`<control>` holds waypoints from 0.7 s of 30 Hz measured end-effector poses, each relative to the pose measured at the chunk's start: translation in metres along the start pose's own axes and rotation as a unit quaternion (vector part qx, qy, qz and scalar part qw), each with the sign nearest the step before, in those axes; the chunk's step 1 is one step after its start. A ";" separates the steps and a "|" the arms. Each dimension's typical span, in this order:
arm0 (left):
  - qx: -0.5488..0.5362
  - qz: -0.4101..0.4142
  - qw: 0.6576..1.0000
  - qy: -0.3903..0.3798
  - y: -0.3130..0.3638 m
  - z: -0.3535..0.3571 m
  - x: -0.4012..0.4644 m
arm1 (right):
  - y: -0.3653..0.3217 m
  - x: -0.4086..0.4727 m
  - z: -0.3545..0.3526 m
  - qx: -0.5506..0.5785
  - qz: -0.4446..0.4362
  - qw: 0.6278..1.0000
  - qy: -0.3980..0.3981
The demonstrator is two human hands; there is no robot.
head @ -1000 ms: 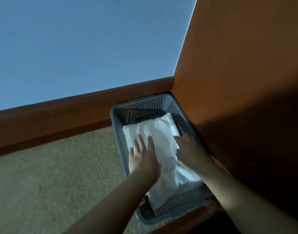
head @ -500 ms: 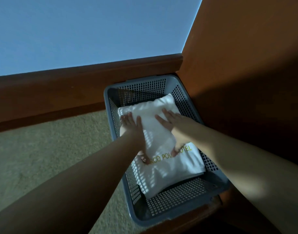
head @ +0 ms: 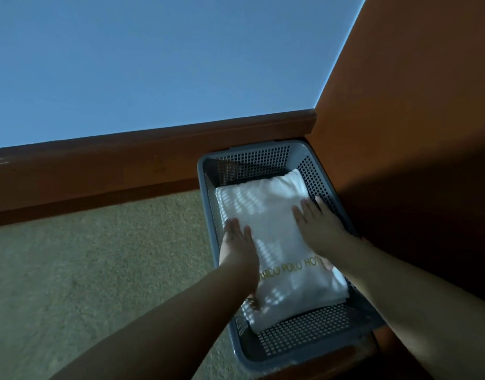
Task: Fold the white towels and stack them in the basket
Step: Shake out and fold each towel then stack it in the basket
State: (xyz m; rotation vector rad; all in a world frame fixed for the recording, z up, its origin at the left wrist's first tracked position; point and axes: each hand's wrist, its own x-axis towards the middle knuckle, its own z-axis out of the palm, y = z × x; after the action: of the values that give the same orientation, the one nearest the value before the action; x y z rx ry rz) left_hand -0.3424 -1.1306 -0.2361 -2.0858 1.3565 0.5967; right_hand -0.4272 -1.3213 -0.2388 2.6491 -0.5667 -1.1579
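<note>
A folded white towel (head: pixel 274 229) with gold lettering lies inside the grey perforated basket (head: pixel 205 171) on the floor. My left hand (head: pixel 237 242) lies flat on the towel's left edge, fingers straight. My right hand (head: pixel 318 226) presses flat on the towel's right side, fingers spread toward the far end. Both palms rest on top of the cloth; neither grips it. More folded white layers show under the top towel at the near end.
The basket sits in a corner, against a brown wooden baseboard (head: pixel 126 171) at the back and a brown wooden panel (head: pixel 400 133) on the right. Beige carpet (head: pixel 98 270) stretches to the left. A pale blue wall (head: pixel 153 64) rises behind.
Both hands have slid apart over the towel: the left back toward the near left edge, the right out to the right side. The view has shifted slightly.
</note>
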 end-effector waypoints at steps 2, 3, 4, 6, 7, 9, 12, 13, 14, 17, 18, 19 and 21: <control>-0.061 0.028 0.995 0.068 -0.014 -0.002 -0.033 | -0.007 -0.016 -0.009 0.071 0.015 0.997 -0.017; -0.116 0.044 0.985 0.122 -0.024 0.003 -0.052 | -0.012 -0.028 -0.015 0.134 0.002 0.990 -0.033; -0.182 0.060 0.962 0.193 -0.036 0.013 -0.073 | -0.019 -0.041 -0.023 0.215 -0.009 0.976 -0.027; -0.307 0.055 0.890 0.333 -0.065 0.044 -0.116 | -0.045 -0.075 -0.040 0.369 -0.008 0.928 0.043; -0.355 0.030 0.853 0.382 -0.081 0.065 -0.138 | -0.063 -0.090 -0.049 0.422 -0.008 0.901 0.097; -0.410 -0.045 0.805 0.427 -0.115 0.108 -0.183 | -0.106 -0.120 -0.067 0.488 -0.012 0.849 0.202; -0.427 -0.177 0.782 0.418 -0.168 0.164 -0.256 | -0.183 -0.148 -0.103 0.533 -0.045 0.800 0.273; -0.428 -0.216 0.776 0.410 -0.186 0.180 -0.281 | -0.210 -0.156 -0.118 0.536 -0.060 0.793 0.284; -0.425 -0.254 0.770 0.402 -0.204 0.195 -0.306 | -0.238 -0.163 -0.134 0.530 -0.080 0.792 0.292; -0.430 -0.358 0.738 0.377 -0.260 0.234 -0.379 | -0.329 -0.188 -0.185 0.483 -0.174 0.806 0.295; -0.431 -0.385 0.724 0.377 -0.279 0.247 -0.402 | -0.360 -0.194 -0.202 0.463 -0.208 0.810 0.294; -0.430 -0.408 0.710 0.381 -0.299 0.262 -0.424 | -0.392 -0.201 -0.219 0.442 -0.241 0.812 0.293; -0.425 -0.446 0.684 0.390 -0.339 0.288 -0.466 | -0.460 -0.212 -0.254 0.406 -0.302 0.812 0.289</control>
State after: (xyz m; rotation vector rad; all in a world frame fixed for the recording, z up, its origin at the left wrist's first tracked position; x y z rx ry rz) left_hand -0.2254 -0.5183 -0.0742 -3.6061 0.0606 -0.2385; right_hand -0.2487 -0.8091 -0.0762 3.8501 -0.0647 -0.0455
